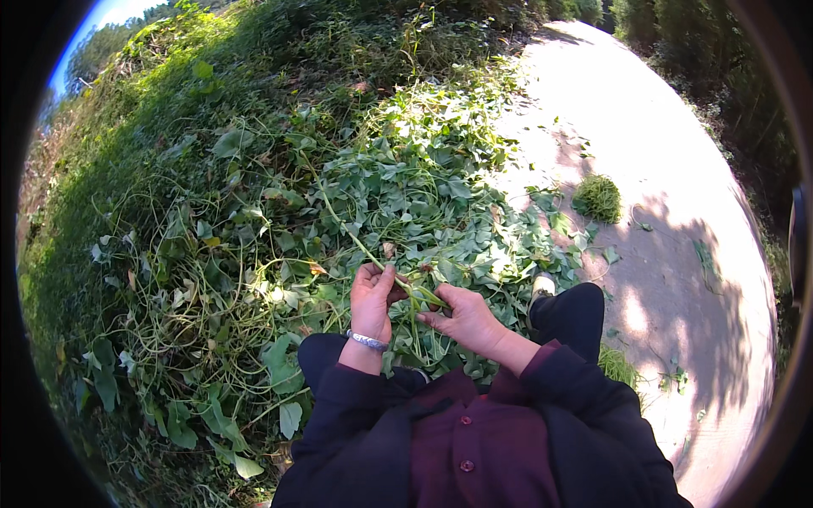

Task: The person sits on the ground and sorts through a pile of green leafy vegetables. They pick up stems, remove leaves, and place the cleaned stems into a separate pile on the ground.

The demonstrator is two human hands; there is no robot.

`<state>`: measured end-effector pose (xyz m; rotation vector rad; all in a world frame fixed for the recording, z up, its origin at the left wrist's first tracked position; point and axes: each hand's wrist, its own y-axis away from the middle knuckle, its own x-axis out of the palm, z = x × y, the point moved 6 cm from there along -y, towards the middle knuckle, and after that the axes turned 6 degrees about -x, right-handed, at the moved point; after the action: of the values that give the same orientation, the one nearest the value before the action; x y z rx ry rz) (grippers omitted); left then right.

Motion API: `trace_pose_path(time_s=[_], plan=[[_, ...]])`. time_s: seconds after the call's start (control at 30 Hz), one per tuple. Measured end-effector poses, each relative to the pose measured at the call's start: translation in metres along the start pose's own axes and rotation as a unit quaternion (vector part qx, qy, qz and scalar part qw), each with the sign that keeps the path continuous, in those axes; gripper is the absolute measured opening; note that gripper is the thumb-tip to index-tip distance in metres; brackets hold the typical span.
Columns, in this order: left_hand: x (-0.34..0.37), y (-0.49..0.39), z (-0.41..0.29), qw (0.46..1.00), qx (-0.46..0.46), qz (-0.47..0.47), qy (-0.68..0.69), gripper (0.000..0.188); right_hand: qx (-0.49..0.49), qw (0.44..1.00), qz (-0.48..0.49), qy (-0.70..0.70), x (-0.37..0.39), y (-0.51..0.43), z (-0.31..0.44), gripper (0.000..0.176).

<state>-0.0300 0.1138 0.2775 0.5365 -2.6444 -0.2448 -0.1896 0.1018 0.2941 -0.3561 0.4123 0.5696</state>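
Observation:
My left hand (375, 298), with a silver bracelet at the wrist, grips a long green vine stem (340, 219) that runs up and to the left over the leaves. Close by on the right, my right hand (462, 315) pinches green stalks (427, 296) at the stem's lower end between thumb and fingers. Below and ahead of both hands spreads a thick heap of cut leafy vines (406, 190). How the stalks join the stem is partly covered by my fingers.
A bundle of green stalks (598, 198) lies on the sunlit concrete path (654, 267) at right, and another (617, 367) beside my leg. Tangled, mostly bare vines (190, 317) lie to the left. Loose leaves are scattered on the path. A weedy bank rises at upper left.

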Motion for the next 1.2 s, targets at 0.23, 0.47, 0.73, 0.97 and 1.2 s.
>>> trace_pose_path(time_s=[0.23,0.47,0.73,0.97,1.2], plan=[[0.009,0.005,0.000,0.998,0.042,-0.041,-0.004,0.017,-0.060,0.989,-0.037,0.126,0.016,0.005,0.008,0.034],[-0.009,-0.006,0.005,0.991,0.028,-0.006,-0.129,0.012,-0.151,0.968,0.004,0.199,0.004,0.005,0.014,0.016],[0.017,0.010,0.020,0.955,-0.180,0.187,-0.147,0.021,-0.243,0.908,-0.039,0.338,-0.018,-0.009,0.015,0.011],[0.025,0.019,0.005,0.954,-0.182,0.240,-0.005,0.037,-0.055,0.953,-0.164,0.250,-0.078,-0.016,-0.064,0.010],[0.023,0.005,-0.012,0.935,-0.100,0.207,0.270,0.033,0.046,0.986,0.050,-0.153,-0.004,-0.003,-0.029,0.018]])
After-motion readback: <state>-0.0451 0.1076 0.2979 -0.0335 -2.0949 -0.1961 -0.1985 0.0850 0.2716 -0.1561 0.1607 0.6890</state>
